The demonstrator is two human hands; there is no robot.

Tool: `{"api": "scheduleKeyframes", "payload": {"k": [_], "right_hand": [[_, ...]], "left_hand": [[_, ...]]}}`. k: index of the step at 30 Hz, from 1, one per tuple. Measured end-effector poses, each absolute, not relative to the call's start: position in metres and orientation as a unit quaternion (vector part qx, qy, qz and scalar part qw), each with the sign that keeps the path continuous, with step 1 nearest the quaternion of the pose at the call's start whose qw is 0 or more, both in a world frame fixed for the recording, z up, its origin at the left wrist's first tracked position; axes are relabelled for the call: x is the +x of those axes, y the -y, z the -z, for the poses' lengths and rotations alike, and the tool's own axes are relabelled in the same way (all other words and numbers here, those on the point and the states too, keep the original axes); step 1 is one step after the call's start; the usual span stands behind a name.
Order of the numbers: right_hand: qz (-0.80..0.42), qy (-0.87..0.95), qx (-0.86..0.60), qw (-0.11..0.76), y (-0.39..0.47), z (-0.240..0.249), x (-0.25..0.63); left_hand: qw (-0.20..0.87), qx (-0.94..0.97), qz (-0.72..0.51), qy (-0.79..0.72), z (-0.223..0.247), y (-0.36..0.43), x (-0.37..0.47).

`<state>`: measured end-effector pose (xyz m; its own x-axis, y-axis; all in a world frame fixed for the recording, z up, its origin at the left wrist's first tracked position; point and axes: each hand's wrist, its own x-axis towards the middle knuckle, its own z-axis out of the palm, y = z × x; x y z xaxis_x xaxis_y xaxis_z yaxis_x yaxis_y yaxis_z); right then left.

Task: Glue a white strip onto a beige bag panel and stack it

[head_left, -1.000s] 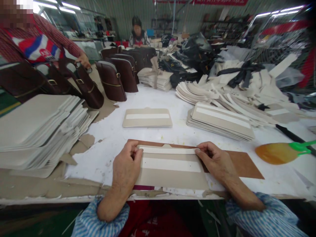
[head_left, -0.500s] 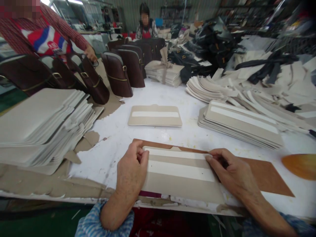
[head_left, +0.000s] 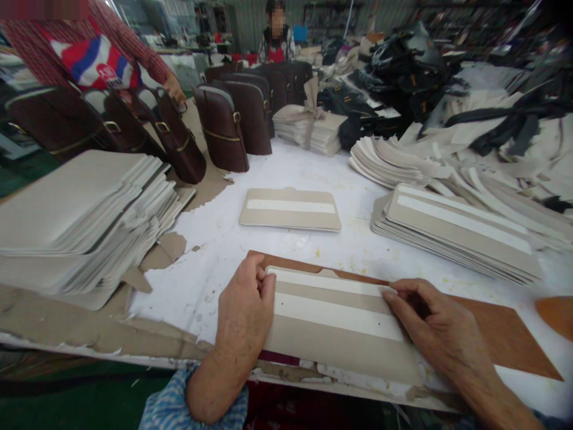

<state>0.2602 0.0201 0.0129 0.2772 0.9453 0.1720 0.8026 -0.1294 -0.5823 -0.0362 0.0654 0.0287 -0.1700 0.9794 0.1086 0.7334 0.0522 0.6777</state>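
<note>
A beige panel with two white strips lies at the table's front edge, over a brown board that shows behind it and to the right. My left hand pinches the panel's upper left corner together with the board's edge. At the upper right corner my right hand is closed on the panel between thumb and fingers. Beyond them lies a smaller beige piece with one white strip. To its right is a stack of beige strip-marked panels.
A tall stack of beige sheets fills the left. Dark brown bags stand behind, near a person's hand. A tied bundle and loose beige pieces lie farther back. An orange object is at right.
The whole view has shifted slightly, so most things appear farther right. Both hands keep their hold on the panel with almost no movement.
</note>
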Motion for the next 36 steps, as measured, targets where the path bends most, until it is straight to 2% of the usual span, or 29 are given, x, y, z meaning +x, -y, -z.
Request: {"api": "scheduleKeyframes", "payload": {"k": [14,25,36], "right_hand": [[-0.115,0.617,-0.725,0.286,-0.019,-0.012,0.262],[-0.098,0.627,-0.708,0.309,-0.023,-0.016,0.254],[-0.083,0.651,-0.690,0.305,-0.022,-0.017,0.253]], "left_hand": [[0.099,0.700,-0.314,-0.634,-0.021,-0.064,-0.041],[0.011,0.748,-0.296,-0.594,-0.015,-0.066,-0.045],[-0.021,0.751,-0.269,-0.602,-0.011,-0.070,-0.049]]}}
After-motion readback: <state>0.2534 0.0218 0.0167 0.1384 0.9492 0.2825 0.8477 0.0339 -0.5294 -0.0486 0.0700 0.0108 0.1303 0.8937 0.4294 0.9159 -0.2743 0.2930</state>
